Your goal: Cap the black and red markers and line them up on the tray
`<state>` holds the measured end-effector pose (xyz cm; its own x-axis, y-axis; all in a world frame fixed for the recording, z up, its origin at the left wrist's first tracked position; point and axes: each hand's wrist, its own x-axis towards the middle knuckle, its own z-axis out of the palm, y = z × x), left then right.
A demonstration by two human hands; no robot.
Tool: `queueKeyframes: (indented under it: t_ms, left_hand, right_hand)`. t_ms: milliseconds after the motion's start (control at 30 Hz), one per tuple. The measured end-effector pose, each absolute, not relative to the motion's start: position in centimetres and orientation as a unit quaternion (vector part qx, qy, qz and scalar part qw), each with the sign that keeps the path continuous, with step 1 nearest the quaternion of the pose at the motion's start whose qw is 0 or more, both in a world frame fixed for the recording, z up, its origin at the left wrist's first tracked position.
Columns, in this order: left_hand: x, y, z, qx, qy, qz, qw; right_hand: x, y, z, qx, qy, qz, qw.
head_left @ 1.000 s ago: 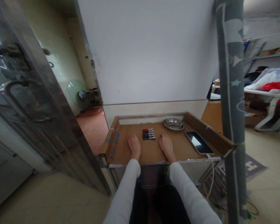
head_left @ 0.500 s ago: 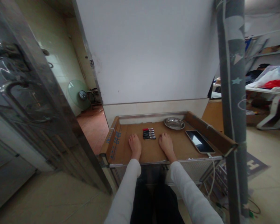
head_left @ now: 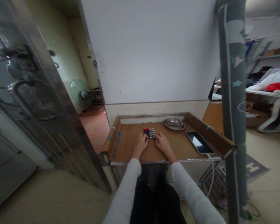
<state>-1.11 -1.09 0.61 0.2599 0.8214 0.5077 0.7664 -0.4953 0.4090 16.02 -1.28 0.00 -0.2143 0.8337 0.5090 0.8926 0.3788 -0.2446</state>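
Observation:
A short row of marker pens (head_left: 149, 132) lies on the cardboard, one red-capped at the far side and several black ones nearer. My left hand (head_left: 140, 143) is closed at the left end of the nearest black marker, its fingertips against it. At the opposite end, my right hand (head_left: 162, 143) has its fingers curled in on the same marker. My fingers cover both ends of that marker, so the exact grip is partly hidden. The marker lies level, close beside the others.
Behind my right hand is a round metal dish (head_left: 175, 124). A phone (head_left: 199, 142) with a white cable (head_left: 212, 174) lies at the right. Raised cardboard sides edge the cart top (head_left: 124, 152). A wrapped post (head_left: 234, 109) stands right; a metal door (head_left: 60, 102) is left.
Both hands have moved inward from beside the row to the ends of the nearest marker, and their fingers have curled in. The camera view has shifted slightly.

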Motion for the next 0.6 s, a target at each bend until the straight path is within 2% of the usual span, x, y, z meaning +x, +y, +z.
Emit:
queueKeyframes:
  t_ms: [433,600]
  left_hand:
    - [-1.17,-1.1,0.56,0.8,0.503,0.326,0.02]
    - [-1.11,-1.07,1.21,0.785,0.492,0.374,0.037]
  right_hand:
    - [15.79,-1.3,-0.16,-0.607,-0.751,-0.061,0.253]
    - [15.85,-1.17,-0.19,-0.585,-0.756,-0.065,0.286]
